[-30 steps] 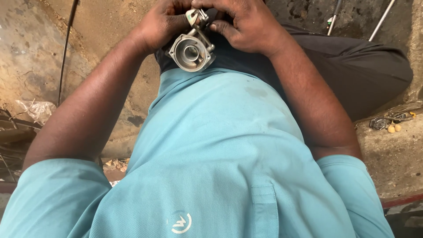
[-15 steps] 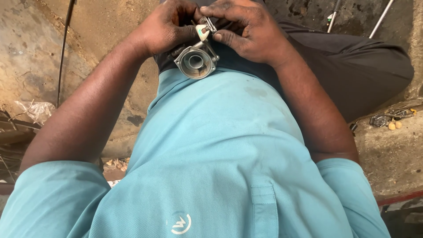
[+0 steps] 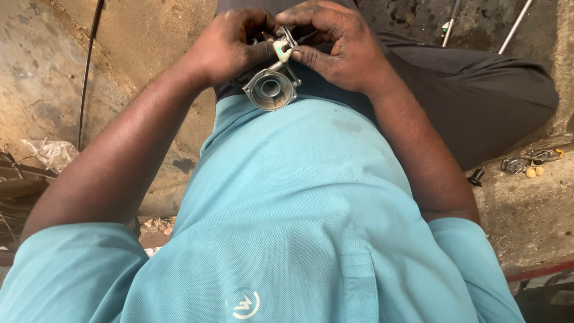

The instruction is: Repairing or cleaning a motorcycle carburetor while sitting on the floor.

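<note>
I see my teal shirt filling the view below both hands, with dark trousers just beyond my right hand. Left of my left hand lies a rough concrete floor crossed by a black cable. My left hand curls around a round grey metal housing, its open bore facing me. My right hand presses fingertips together, pinching a small pale fitting atop the housing, between both hands.
</note>
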